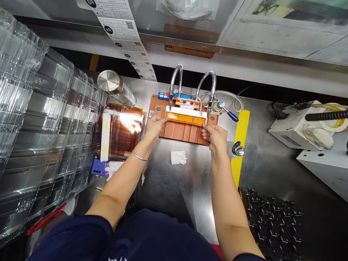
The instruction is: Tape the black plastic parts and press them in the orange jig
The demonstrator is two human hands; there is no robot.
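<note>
My left hand (155, 128) pinches the left end of an amber perforated strip (185, 119), thumb and finger closed on its corner. At the other end, my right hand (215, 137) is closed on the right corner in the same way. The strip is stretched level between them, along the front of a white bar (182, 111). Beneath lies a copper-coloured fixture plate (181, 132). Two bent metal gooseneck tubes (213, 81) arch down to either end of the strip. A blue-handled lever (233, 115) sits at the fixture's right.
Tall stacks of clear plastic trays (39, 131) line the left side, beside a steel flask (117, 86) and amber sheets (124, 133). A crumpled white wipe (178, 157) lies before the fixture. To the right are yellow tape (237, 163), a white machine (297, 129) and black parts (272, 223).
</note>
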